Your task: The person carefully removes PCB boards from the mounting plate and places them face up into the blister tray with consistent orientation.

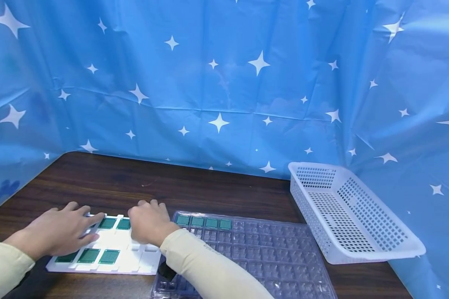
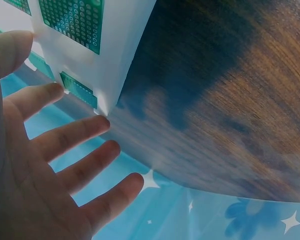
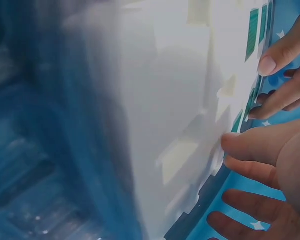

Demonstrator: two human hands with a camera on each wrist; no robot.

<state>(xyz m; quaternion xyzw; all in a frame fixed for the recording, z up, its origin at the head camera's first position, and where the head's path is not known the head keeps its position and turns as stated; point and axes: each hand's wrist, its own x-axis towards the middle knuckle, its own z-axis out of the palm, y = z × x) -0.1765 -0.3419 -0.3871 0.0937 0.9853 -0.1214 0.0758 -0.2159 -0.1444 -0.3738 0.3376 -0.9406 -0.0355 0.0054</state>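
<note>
A white slotted tray (image 1: 112, 245) lies at the left of the table with several green perforated circuit boards (image 1: 88, 256) in its slots. My left hand (image 1: 65, 230) reaches across the tray's left end, fingers spread; in the left wrist view, fingertips (image 2: 101, 122) are at its edge. My right hand (image 1: 149, 222) is bent over the tray's far side, close to a green board (image 1: 124, 224). In the right wrist view, its thumb (image 3: 235, 144) and index finger come close together at the edge; whether they pinch a board is hidden.
Right of the white tray lies a clear plastic blister tray (image 1: 269, 249), partly under my right forearm, with several green boards (image 1: 204, 222) in its far row. A white perforated basket (image 1: 344, 216) stands at the right. Behind the table hangs a blue star-patterned curtain (image 1: 194, 91).
</note>
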